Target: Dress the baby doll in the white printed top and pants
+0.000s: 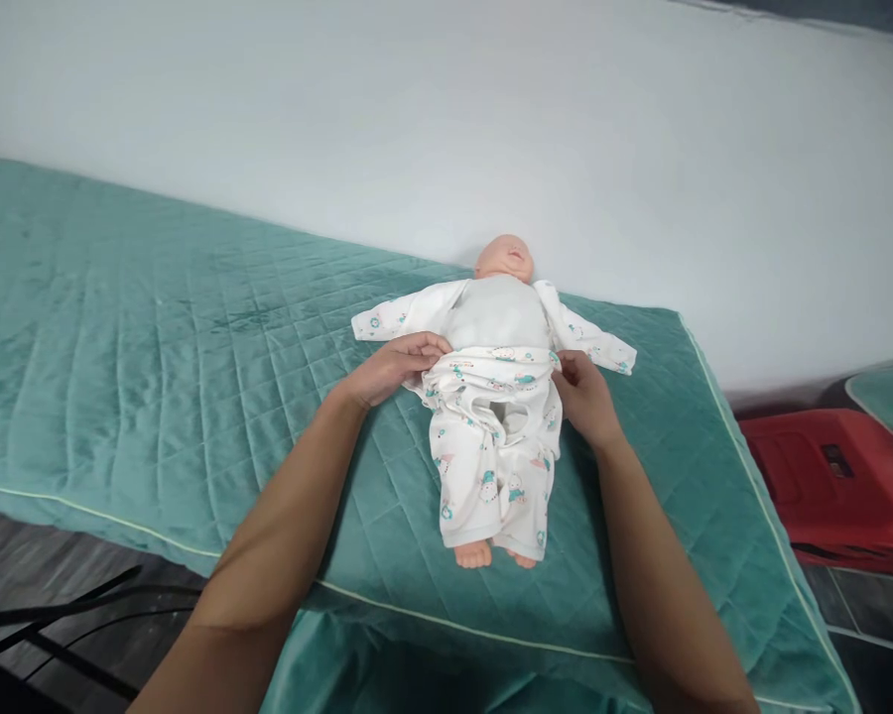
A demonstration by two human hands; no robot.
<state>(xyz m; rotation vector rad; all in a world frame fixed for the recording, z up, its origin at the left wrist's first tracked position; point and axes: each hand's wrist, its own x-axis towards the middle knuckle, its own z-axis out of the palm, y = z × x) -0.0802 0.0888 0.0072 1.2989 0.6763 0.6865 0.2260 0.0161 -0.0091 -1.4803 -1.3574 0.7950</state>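
Note:
On its back on a green quilted cover lies a baby doll (500, 312), its head toward the wall and its bare feet toward me. White printed pants (491, 476) cover its legs, with an opening at the crotch. A white printed jacket (599, 342) is on its arms and lies open over the pale torso. My left hand (398, 367) pinches the pants' waistband at the doll's hip on the left. At the opposite hip my right hand (584, 392) has its fingers closed on the waistband, the fingertips partly hidden by the cloth.
The green quilted cover (156, 377) spreads far to the left, against a white wall (417, 119). A red plastic stool (833, 486) stands beyond the right edge. Black metal bars (66, 615) are at the lower left above the wood-look floor (15, 545).

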